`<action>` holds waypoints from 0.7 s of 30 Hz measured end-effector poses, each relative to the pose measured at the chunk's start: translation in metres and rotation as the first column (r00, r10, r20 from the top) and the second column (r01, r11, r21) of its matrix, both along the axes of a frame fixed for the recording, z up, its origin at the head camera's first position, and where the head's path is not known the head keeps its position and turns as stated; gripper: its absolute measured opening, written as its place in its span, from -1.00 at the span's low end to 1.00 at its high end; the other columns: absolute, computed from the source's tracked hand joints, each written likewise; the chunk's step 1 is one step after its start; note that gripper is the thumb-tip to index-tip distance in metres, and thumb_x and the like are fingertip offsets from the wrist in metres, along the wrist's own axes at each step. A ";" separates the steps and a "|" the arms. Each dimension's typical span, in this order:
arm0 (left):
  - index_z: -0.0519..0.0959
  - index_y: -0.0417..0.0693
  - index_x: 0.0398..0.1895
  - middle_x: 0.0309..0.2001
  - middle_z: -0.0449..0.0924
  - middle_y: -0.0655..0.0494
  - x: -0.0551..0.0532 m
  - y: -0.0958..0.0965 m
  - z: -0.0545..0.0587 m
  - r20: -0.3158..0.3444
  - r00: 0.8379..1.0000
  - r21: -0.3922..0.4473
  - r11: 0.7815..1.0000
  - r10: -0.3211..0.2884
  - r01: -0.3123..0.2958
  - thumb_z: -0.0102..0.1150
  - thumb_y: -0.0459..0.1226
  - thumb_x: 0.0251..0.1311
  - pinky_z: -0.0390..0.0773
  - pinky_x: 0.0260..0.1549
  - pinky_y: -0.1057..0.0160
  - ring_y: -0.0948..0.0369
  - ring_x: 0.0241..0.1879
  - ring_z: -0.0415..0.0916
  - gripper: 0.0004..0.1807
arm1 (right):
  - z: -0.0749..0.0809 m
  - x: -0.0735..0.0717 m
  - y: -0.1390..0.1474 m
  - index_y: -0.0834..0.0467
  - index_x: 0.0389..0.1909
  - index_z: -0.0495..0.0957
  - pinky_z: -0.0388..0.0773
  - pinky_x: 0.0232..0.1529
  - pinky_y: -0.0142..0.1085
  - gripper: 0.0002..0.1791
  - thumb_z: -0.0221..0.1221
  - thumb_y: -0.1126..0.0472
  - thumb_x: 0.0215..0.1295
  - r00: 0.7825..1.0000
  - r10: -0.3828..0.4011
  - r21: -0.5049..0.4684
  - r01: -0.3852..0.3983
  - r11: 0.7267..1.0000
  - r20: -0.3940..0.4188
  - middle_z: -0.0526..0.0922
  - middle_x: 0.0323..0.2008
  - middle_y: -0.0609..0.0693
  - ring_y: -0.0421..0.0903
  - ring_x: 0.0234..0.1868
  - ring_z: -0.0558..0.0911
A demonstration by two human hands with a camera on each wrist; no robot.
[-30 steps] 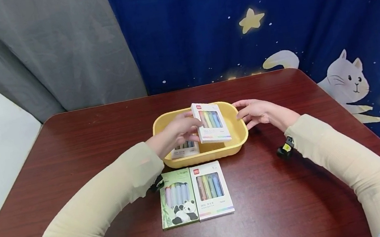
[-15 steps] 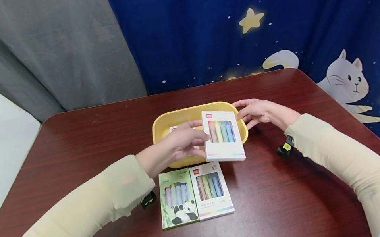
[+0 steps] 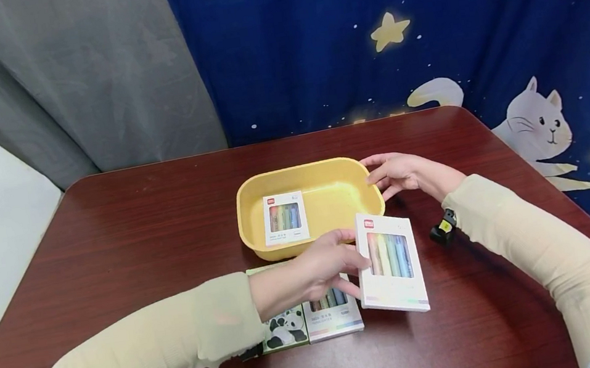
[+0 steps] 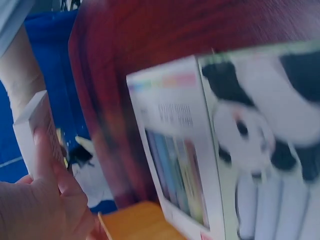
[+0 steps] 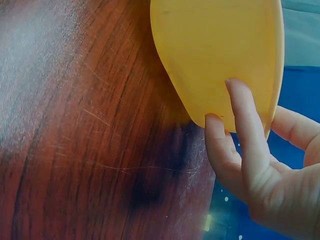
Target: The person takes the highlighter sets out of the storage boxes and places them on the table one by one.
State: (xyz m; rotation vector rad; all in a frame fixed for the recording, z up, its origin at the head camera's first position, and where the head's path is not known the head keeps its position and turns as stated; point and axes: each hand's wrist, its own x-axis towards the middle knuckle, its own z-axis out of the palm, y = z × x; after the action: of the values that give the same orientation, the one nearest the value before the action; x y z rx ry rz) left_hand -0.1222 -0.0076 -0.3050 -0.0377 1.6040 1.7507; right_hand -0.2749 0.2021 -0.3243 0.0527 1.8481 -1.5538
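My left hand [image 3: 333, 264] pinches the left edge of a white box of highlighters [image 3: 393, 270], held tilted in front of the yellow basket. A window in the box shows coloured pens. In the left wrist view the same box [image 4: 32, 137] appears edge-on in the fingers. My right hand [image 3: 397, 173] touches the right end of the yellow basket [image 3: 336, 241], its fingers fairly straight against the wall [image 5: 215, 60]. Inside the basket, on the left, lies another white highlighter box [image 3: 287, 235]. My left hand and forearm partly cover two boxes on the table.
The covered boxes lie side by side before the basket: a green panda box [image 3: 286, 331] and a white highlighter box [image 3: 335, 321]. Dark red table [image 3: 166, 226] surrounds them. A grey curtain [image 3: 135, 74] and a blue starry curtain [image 3: 309, 39] hang behind.
My left hand has carried the white box out of the basket, toward me and to the right. The box left inside the basket is now uncovered. My right hand has stayed at the basket's end.
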 end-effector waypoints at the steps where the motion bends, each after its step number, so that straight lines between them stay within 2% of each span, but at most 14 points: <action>1: 0.24 -0.24 0.15 -0.24 0.55 -0.14 0.002 0.003 -0.003 0.004 1.000 0.007 1.000 0.007 -0.007 -0.01 -0.59 0.06 0.63 -0.46 0.04 0.08 -0.34 0.56 -0.47 | 0.000 0.000 0.000 0.20 0.37 -0.08 0.64 -0.38 -0.21 -0.31 -0.04 0.45 0.26 1.000 0.005 0.003 -0.005 1.000 -0.006 0.57 -0.34 -0.01 -0.15 -0.34 0.64; 6: 0.26 -0.25 0.15 -0.23 0.58 -0.18 0.009 0.014 -0.014 0.027 0.999 0.034 0.998 0.044 -0.045 -0.02 -0.60 0.06 0.56 -0.34 -0.14 -0.01 -0.24 0.58 -0.48 | 0.000 0.000 0.000 0.20 0.37 -0.06 0.64 -0.37 -0.20 -0.32 -0.03 0.45 0.27 1.000 0.003 0.010 -0.003 1.000 -0.007 0.57 -0.34 0.00 -0.14 -0.34 0.64; 13: 0.26 -0.26 0.08 -0.25 0.57 -0.22 0.015 0.026 -0.031 0.060 0.994 0.039 0.995 0.086 -0.089 -0.01 -0.60 0.07 0.56 -0.34 -0.15 -0.08 -0.20 0.58 -0.54 | 0.002 0.001 0.000 0.20 0.36 -0.06 0.64 -0.38 -0.18 -0.32 -0.03 0.45 0.26 1.000 -0.010 0.001 0.010 1.000 0.008 0.58 -0.36 -0.01 -0.13 -0.34 0.64; 21: 0.24 -0.27 0.07 -0.23 0.58 -0.26 0.018 0.037 -0.043 0.071 0.987 0.023 0.989 0.144 -0.146 -0.02 -0.59 0.09 0.55 -0.34 -0.16 -0.11 -0.17 0.57 -0.56 | 0.003 0.002 -0.001 0.17 0.37 -0.05 0.64 -0.36 -0.16 -0.33 -0.03 0.43 0.28 0.999 -0.020 0.000 0.020 1.000 0.028 0.58 -0.34 0.01 -0.12 -0.33 0.64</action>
State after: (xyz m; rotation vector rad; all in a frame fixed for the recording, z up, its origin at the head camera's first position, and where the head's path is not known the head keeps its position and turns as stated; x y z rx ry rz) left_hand -0.1045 0.0297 -0.3482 -0.2049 1.5595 1.8614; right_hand -0.2730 0.2014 -0.3216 0.0930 1.8303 -1.5597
